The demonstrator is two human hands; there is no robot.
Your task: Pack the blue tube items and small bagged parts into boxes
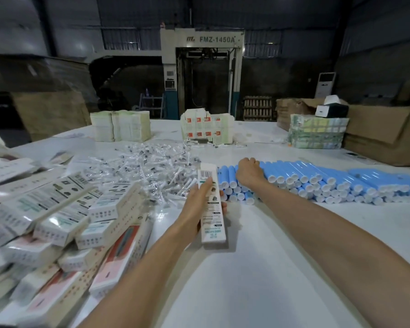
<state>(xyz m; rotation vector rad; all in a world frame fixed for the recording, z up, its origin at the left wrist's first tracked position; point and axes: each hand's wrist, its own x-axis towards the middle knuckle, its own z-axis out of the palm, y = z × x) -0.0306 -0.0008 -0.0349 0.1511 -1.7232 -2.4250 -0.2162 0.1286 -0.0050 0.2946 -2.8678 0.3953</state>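
The fingers of the left hand (197, 207) are curled round a narrow white box (212, 221): one digit lies along its printed face beside the barcode, and other fingertips (223, 206) peek past its right edge. The box is held above the white table (258, 280), with its far end flap open and pointing toward the tubes.

The right hand (247, 172) rests on the left end of the stacked blue tubes (317, 179), its fingers bent over the top row and hidden behind the knuckles; one cannot tell whether they grip a tube. The tubes lie in rows on the right of the table, white caps facing the person.

A heap of small bagged parts (152, 164) lies just left of the tubes. Filled boxes (57, 218) are piled at the left edge. Stacks of flat cartons (121, 125) stand at the far side, and brown cardboard boxes (376, 136) stand far right.
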